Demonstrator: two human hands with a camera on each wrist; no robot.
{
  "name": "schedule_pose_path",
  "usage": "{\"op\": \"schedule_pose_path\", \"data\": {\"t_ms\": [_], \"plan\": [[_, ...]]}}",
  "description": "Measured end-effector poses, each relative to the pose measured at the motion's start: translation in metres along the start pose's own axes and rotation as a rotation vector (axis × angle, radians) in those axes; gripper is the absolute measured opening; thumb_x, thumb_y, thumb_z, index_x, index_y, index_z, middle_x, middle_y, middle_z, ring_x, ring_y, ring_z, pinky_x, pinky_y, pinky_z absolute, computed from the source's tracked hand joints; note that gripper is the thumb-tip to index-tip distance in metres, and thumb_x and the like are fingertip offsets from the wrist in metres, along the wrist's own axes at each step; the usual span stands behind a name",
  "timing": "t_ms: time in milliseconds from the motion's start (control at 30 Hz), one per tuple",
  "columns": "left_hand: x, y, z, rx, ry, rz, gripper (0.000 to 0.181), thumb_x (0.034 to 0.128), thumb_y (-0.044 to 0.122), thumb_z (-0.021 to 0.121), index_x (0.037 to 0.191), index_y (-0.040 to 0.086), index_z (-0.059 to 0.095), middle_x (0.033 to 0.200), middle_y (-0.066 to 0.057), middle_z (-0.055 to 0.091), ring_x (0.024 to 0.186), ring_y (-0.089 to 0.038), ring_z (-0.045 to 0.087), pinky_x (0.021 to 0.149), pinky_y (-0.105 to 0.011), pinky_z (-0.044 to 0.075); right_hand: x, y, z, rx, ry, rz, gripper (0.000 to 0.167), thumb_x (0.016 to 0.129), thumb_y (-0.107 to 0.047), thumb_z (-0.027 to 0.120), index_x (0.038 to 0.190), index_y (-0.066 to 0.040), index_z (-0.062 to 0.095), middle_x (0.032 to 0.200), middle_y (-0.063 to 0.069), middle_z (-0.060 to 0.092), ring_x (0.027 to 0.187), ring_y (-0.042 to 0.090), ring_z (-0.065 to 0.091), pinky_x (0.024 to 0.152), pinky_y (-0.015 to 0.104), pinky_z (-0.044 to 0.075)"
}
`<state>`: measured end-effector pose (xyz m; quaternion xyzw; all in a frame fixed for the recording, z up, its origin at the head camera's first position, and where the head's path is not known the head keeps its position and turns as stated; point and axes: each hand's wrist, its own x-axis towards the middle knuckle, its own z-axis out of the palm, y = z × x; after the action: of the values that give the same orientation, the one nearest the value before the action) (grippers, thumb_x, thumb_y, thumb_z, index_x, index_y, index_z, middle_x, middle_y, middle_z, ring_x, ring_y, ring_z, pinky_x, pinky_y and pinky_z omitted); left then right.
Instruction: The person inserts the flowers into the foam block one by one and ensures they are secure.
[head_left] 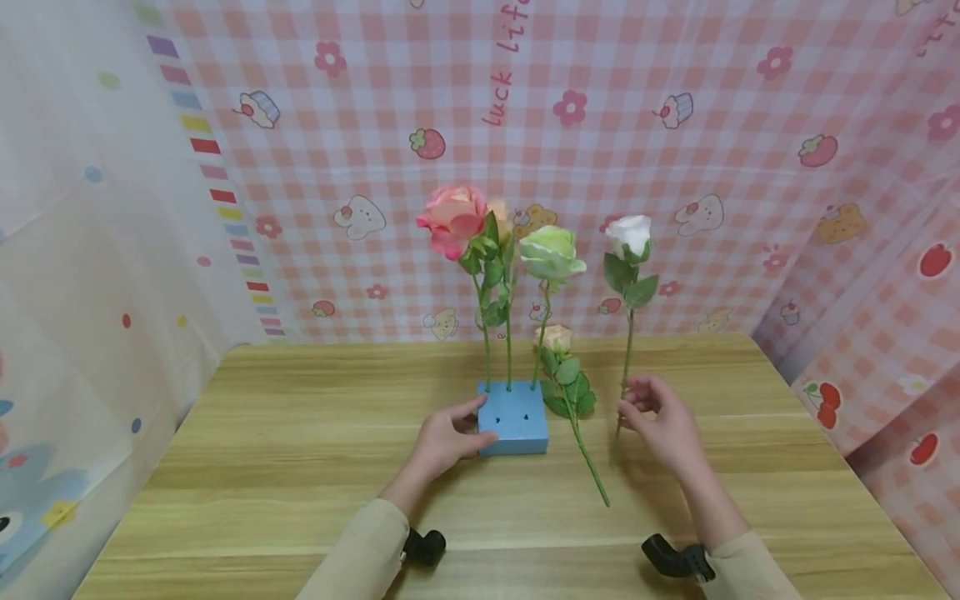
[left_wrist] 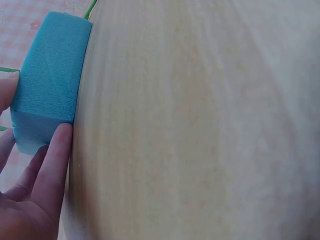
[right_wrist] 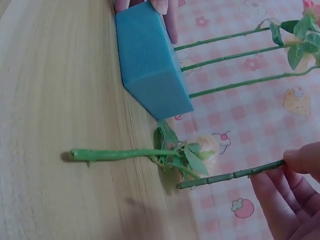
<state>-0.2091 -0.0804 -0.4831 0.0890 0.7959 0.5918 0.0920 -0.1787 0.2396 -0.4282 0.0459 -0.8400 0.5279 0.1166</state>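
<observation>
A blue block stands on the table, with a pink rose, a partly hidden peach flower and a green rose upright in its back row of holes; two front holes show bare. My left hand grips the block's left side, thumb at the front and fingers behind. To the right, my right hand pinches the stem of a white rose, held upright. In the right wrist view its stem end hangs free of the block. A peach rose lies on the table between block and right hand.
The wooden table reaches to a pink checked cloth hanging behind. Black curved pieces are at both wrists. The lying rose's stem points toward the table's front.
</observation>
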Motion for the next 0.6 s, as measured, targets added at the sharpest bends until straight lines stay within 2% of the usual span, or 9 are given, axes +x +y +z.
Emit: {"op": "schedule_pose_path", "data": {"t_ms": [300, 600], "plan": [[0.001, -0.001, 0.000, -0.005, -0.005, -0.005, 0.063, 0.0823, 0.020, 0.083, 0.140, 0.016, 0.058, 0.117, -0.014, 0.060, 0.093, -0.021, 0.063, 0.069, -0.031, 0.059, -0.001, -0.005, 0.012, -0.019, 0.023, -0.143, 0.023, 0.088, 0.010, 0.068, 0.109, 0.006, 0.059, 0.092, 0.016, 0.061, 0.080, 0.010, 0.060, 0.067, 0.022, 0.058], [0.000, -0.001, 0.000, 0.001, -0.003, -0.005, 0.063, 0.0827, 0.020, 0.083, 0.141, 0.016, 0.058, 0.119, -0.016, 0.059, 0.094, -0.022, 0.063, 0.069, -0.032, 0.059, 0.003, -0.013, 0.031, 0.014, -0.002, -0.216, 0.022, 0.086, 0.010, 0.070, 0.106, 0.006, 0.061, 0.089, 0.013, 0.062, 0.080, 0.010, 0.060, 0.067, 0.021, 0.057]]}}
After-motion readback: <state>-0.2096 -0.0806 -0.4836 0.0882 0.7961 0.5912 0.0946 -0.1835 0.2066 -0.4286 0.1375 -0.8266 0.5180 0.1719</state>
